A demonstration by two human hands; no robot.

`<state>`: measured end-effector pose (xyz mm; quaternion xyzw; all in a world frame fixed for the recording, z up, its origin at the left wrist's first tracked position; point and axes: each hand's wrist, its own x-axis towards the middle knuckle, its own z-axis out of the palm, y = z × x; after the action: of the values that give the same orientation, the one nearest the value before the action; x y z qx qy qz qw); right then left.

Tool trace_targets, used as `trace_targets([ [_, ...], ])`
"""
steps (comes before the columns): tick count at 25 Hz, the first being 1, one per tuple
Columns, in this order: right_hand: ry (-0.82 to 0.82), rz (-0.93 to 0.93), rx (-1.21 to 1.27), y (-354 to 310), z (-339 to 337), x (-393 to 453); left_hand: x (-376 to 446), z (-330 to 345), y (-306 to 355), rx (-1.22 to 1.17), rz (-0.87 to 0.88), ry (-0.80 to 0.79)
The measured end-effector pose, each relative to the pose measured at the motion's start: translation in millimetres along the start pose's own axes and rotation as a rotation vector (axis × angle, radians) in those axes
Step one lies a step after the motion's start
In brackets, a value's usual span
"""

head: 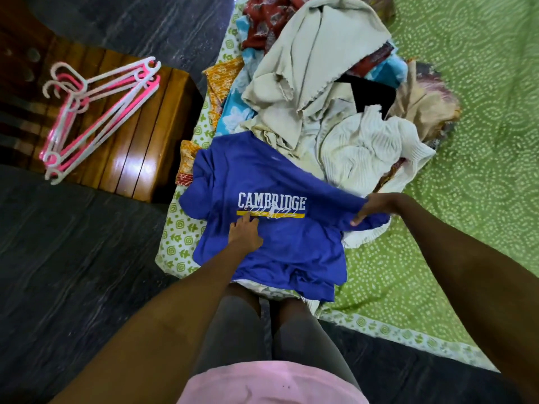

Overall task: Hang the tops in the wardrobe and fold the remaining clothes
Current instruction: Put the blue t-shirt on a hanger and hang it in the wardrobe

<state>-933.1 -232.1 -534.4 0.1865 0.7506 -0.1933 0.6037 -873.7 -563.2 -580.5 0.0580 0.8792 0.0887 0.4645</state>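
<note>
A bed (481, 118) under a green patterned sheet carries a blue Cambridge T-shirt (280, 243) at six o'clock, a heap of clothes (320, 83) at twelve.

Blue T-shirt (271, 228), green-patterned bedsheet (466, 199), pink hangers (96, 118)

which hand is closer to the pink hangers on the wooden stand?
Left. The left hand rests flat on the blue shirt, right of the hangers. The right hand grips the shirt's far edge, farther away.
</note>
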Motion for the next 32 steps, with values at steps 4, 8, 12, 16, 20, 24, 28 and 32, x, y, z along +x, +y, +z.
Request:
trace_targets([
  [4,0.111,0.090,-0.458,17,-7,-1,7,8,7,-0.076,-0.065,-0.204],
  [8,0.580,-0.117,0.376,47,-20,6,8,17,2,-0.090,-0.066,-0.230],
  [12,0.819,0.086,0.039,81,-33,9,-1,23,-3,-0.192,-0.081,-0.163],
  [16,0.873,0.031,0.134,52,-1,-5,-7,24,-12,-0.286,-0.043,-0.011],
  [20,0.725,-0.269,0.135,-31,61,-1,-14,15,-31,-0.440,-0.060,0.350],
  [24,0.567,-0.409,0.157,-135,119,4,-15,-10,-68,-0.622,-0.315,0.595],
  [28,0.430,-0.481,0.191,-234,158,0,-6,-30,-127,-0.749,-0.316,0.517],
  [32,0.438,-0.458,0.224,-312,163,15,-4,-57,-187,-0.847,-0.295,0.500],
])
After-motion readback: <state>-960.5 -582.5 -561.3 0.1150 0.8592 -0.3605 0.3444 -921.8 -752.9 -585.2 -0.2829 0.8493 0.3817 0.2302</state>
